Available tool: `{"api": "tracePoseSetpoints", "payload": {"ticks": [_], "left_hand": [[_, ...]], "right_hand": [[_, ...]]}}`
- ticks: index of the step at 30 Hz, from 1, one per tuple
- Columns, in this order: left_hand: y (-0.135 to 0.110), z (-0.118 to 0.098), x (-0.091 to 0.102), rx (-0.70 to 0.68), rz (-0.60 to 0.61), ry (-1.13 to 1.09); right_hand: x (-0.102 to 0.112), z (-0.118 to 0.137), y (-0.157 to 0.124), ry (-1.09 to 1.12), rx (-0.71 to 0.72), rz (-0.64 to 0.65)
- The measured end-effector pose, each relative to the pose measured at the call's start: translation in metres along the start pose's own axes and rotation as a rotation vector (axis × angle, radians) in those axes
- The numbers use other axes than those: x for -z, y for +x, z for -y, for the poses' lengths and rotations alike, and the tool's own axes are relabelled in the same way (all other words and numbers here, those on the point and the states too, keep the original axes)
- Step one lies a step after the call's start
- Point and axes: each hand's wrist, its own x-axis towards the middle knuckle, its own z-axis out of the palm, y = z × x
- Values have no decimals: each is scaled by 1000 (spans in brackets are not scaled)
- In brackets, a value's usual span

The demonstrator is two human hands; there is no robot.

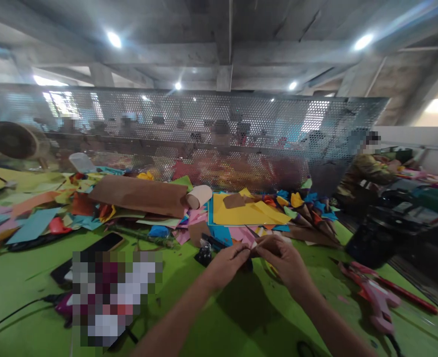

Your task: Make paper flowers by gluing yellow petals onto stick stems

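My left hand point(226, 265) and my right hand point(283, 260) meet above the green table point(189, 302), fingertips pinched close together. Something small and pale seems to sit between them, too small to name. A thin dark pointed piece sticks up just behind the right fingers; I cannot tell whether it is held. Beside the left hand lies a small black, shiny bundle point(204, 253). Beyond the hands are yellow paper sheets point(229, 210), and a yellow round edge shows partly hidden under the right hand.
A pink glue gun point(378, 300) and red pencil-like stick point(408, 293) lie at right, near a black bin point(375, 238). At left are a phone point(103, 248) and a blurred-out object. Brown paper point(140, 195), scraps and a perforated metal screen point(204, 134) stand behind. A person sits far right.
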Motion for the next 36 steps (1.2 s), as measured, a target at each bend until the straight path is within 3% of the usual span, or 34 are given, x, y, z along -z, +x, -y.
{"api": "tracePoseSetpoints", "payload": {"ticks": [4,11,17,25,36], "left_hand": [[-1,0,-8,-77,33,-29],[2,11,-14,-37,-109,45],[4,16,-17,4,-157,33],[3,15,-24,-16,-127,-124],[3,15,-23,7,-130,-67]], "right_hand": [[-5,-3,-3,-53,74,9],[-2,8,-3,-175,168,-73],[1,11,-1,-162,144,-101],[1,5,0,-50,88,-127],[1,-4,-1,44,0,-110]]}}
